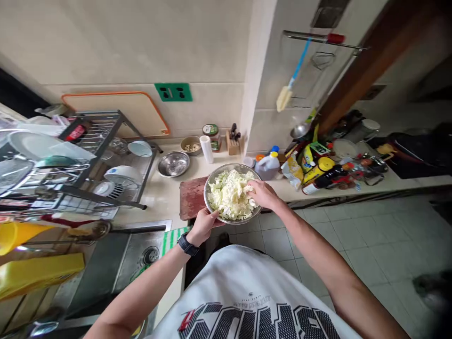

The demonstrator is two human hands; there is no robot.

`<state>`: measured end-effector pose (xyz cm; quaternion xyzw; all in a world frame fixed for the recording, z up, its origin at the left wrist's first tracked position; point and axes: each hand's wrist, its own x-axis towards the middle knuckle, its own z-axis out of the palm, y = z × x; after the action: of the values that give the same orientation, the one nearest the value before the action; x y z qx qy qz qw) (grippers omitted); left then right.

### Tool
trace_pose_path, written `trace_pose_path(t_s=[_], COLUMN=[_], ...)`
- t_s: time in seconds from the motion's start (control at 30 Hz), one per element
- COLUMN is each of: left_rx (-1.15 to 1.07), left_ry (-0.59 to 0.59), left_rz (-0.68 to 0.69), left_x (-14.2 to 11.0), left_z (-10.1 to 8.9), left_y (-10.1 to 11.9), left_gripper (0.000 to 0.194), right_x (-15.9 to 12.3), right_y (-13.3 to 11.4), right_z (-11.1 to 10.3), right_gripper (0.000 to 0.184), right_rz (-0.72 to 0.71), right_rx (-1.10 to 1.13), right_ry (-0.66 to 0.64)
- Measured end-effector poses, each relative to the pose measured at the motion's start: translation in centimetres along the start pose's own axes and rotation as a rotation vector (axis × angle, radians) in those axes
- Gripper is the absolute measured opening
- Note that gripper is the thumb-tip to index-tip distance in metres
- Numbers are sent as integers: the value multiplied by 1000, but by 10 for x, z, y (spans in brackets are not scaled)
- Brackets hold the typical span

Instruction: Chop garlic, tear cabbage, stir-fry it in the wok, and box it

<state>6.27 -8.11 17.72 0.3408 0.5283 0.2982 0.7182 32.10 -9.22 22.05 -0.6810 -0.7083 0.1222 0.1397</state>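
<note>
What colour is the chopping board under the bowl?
The chopping board is a dull, worn red; the head view shows it best.

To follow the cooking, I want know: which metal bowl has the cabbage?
The steel bowl held by the left hand, with the right hand in the cabbage; the other steel bowl stands on the counter.

Kitchen bench (pixel 165 200) with a wire dish rack (pixel 106 141) of plates and bowls at left, near a steel bowl (pixel 173 164), a paper towel roll (pixel 206 149) and a wooden knife block (pixel 232 145). Behind, an orange-edged cutting board (pixel 116 113) stands against the wall beside a green socket plate (pixel 173 92). At right, a plastic jug (pixel 266 167) and crowded condiment bottles (pixel 318 172); lower left, a steel sink (pixel 141 263).
</note>
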Motion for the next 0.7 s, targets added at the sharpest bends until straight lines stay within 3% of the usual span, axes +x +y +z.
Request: trace_pose_path(t_s=[0.2, 0.3, 0.47, 0.57, 0.7], left_rx=[154, 239, 388, 464, 558], left_ry=[-171, -275, -489, -611, -762], left_rz=[-45, -56, -80, -124, -179], left_x=[-33, -52, -84, -97, -107], left_z=[131, 201, 310, 371, 451], left_y=[-38, -63, -100, -120, -147], left_gripper=[24, 19, 13, 12, 14], right_x=[-129, -190, -301, -361, -415], right_y=[95, 142, 204, 223, 253], right_z=[-83, -114, -147, -160, -168], right_gripper=[32, 36, 44, 52, 36], right_rz=[204, 299, 353, 313, 278], right_rx=[35, 82, -24, -95, -9], right_ry=[158, 253, 131, 180, 159])
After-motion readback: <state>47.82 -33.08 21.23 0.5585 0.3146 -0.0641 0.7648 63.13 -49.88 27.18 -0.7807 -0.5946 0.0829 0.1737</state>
